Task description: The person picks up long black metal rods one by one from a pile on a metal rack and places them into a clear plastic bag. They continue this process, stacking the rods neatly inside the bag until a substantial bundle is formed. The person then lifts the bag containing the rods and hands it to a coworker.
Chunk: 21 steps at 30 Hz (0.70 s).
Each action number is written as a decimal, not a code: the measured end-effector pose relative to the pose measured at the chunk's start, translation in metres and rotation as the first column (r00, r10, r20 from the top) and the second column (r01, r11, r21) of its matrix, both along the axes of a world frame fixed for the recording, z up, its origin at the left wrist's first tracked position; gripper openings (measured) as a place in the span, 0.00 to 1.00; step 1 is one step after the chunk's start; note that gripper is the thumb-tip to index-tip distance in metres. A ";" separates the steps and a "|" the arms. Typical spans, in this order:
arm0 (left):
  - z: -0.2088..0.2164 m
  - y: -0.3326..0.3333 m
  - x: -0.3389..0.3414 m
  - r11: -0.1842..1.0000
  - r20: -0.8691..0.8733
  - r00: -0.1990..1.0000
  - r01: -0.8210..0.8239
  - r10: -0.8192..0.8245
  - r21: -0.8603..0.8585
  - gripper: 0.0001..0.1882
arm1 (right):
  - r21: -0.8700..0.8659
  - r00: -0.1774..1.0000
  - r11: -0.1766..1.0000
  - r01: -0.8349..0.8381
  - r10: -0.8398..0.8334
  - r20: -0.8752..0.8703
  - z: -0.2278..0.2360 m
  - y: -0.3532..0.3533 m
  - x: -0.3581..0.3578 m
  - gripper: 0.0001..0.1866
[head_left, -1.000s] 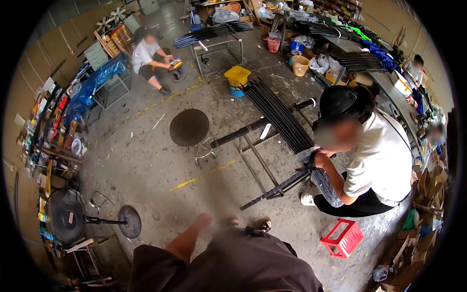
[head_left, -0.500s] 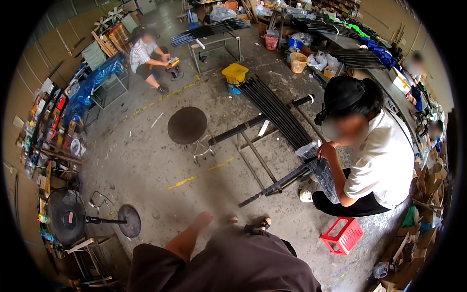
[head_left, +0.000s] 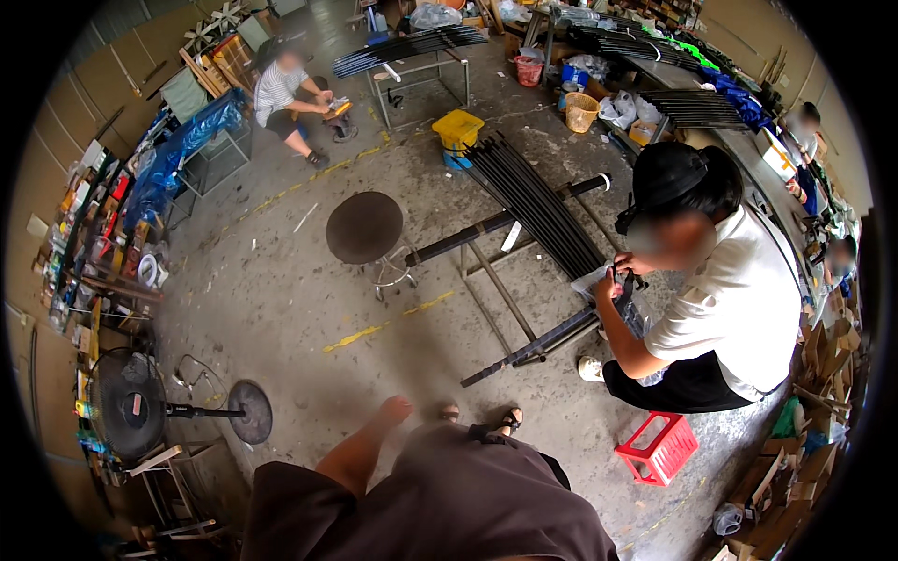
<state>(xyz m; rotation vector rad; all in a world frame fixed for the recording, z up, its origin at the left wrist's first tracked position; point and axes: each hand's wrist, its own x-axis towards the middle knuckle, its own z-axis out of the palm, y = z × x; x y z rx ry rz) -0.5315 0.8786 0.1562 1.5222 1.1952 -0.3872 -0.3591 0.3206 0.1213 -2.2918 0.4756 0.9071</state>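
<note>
My left hand (head_left: 397,409) hangs over the floor, below the round stool, and touches nothing that I can see. It is small and blurred, so its fingers cannot be made out. My right hand is out of view. In front of me stands a metal rack (head_left: 500,290) with dark padded bars. A bundle of long black rods (head_left: 538,210) lies slanting across it. At its near end, a co-worker in a white shirt (head_left: 725,290) bends over with both hands (head_left: 617,277) together, beside clear plastic bags (head_left: 592,280).
A round dark stool (head_left: 365,227) stands ahead. A red plastic stool (head_left: 659,447) is near my right, cardboard boxes (head_left: 781,496) behind it. A standing fan (head_left: 133,411) is at left. Farther off are a yellow bucket (head_left: 458,133) and a seated person (head_left: 283,98).
The co-worker's hands have come together near the rod ends, with the forearm raised. My left hand has barely moved. The view has shifted slightly.
</note>
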 end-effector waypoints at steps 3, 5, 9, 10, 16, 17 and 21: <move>-0.027 0.002 -0.027 0.972 0.137 0.970 0.177 -0.199 0.157 0.23 | 0.031 1.000 1.000 -0.001 0.001 -0.017 0.006 0.007 0.004 0.16; -0.012 -0.001 -0.011 0.994 0.107 0.990 0.087 -0.095 0.071 0.23 | 0.027 1.000 0.999 -0.029 0.029 0.004 -0.009 -0.002 0.008 0.16; 0.006 -0.006 -0.010 0.998 0.042 0.997 -0.067 0.068 -0.014 0.23 | 0.028 0.994 0.994 -0.107 0.106 0.017 -0.025 -0.009 0.012 0.15; 0.005 -0.006 -0.011 0.998 0.044 0.997 -0.068 0.069 -0.009 0.23 | 0.030 0.993 0.993 -0.115 0.114 0.022 -0.024 -0.006 0.013 0.14; -0.006 -0.006 -0.024 0.994 0.061 0.992 -0.110 0.110 0.000 0.23 | 0.067 0.989 0.987 -0.148 0.146 0.038 -0.027 -0.005 0.008 0.13; -0.007 -0.005 -0.024 0.993 0.065 0.991 -0.114 0.114 0.000 0.22 | 0.057 0.986 0.985 -0.166 0.163 0.039 -0.025 -0.002 0.008 0.13; 0.001 -0.003 -0.017 0.997 0.030 0.998 -0.059 0.061 -0.052 0.20 | 0.093 0.954 0.950 -0.298 0.293 0.068 -0.026 -0.002 0.013 0.11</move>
